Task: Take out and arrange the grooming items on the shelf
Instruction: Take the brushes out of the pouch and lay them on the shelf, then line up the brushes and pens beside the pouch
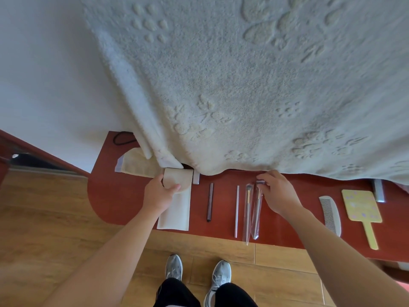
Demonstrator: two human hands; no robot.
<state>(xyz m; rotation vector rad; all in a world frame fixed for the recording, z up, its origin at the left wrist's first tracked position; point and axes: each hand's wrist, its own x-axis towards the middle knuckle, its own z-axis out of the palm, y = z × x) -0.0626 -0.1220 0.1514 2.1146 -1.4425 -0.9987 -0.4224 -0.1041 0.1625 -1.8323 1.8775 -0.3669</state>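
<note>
The red-brown shelf (pixel 124 196) ran across the lower frame. Left to right on it lay a cream pouch (pixel 177 211), dark pencil (pixel 210 201), pale stick (pixel 237 211), wrapped brushes (pixel 257 209), white comb (pixel 330 214) and yellow hand mirror (pixel 360 206).

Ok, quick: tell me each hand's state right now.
Left hand: grips the cream pouch by its folded flap.
Right hand: pinches the top of a sleeved brush.
</note>
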